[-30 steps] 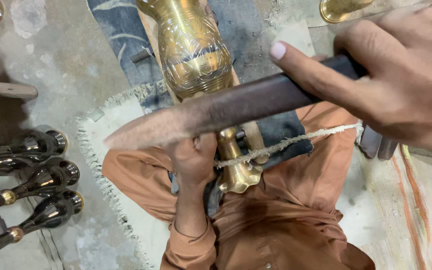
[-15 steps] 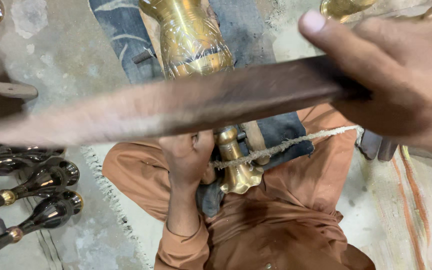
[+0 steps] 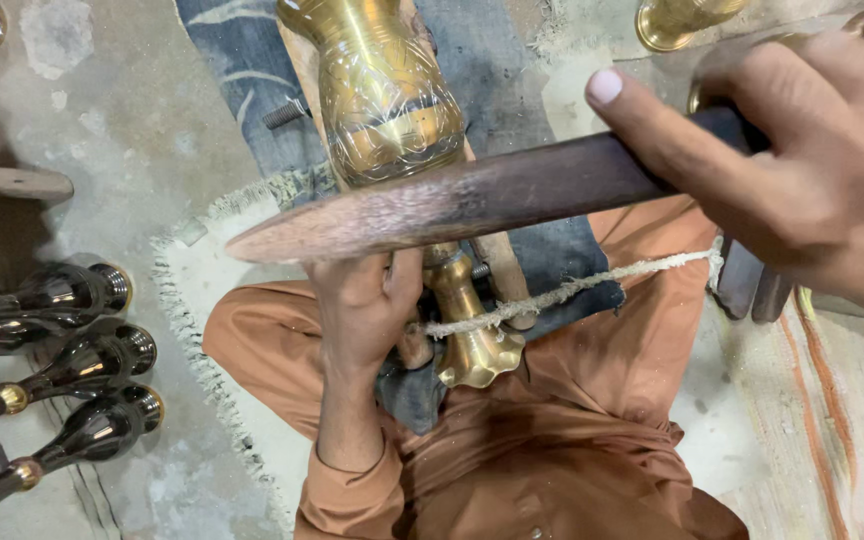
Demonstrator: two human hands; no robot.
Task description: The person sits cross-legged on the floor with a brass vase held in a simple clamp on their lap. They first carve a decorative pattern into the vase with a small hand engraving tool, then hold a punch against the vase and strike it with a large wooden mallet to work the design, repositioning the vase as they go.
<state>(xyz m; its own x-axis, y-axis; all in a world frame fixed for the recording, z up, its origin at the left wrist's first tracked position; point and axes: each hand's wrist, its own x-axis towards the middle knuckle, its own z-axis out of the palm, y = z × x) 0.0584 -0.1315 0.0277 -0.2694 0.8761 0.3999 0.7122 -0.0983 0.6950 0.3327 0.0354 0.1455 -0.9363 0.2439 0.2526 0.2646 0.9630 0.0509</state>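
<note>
The right hand (image 3: 802, 170), at the upper right of the frame, is clenched round a dark, rough wooden stick (image 3: 472, 200) that runs across to the left. Below centre, the left hand (image 3: 367, 305) grasps the slim stem of an engraved brass vase (image 3: 392, 110) (shiny, bulbous), whose long axis runs up the frame, with a pale cord (image 3: 572, 290) looped round the stem.

The person's right hand (image 3: 802, 170) fills the upper right of the view, fingers curled closed in a fist-like grip, index finger stretched forward. The left hand (image 3: 362, 305) sits lower at centre, fingers clenched, forearm in an orange sleeve.
</note>
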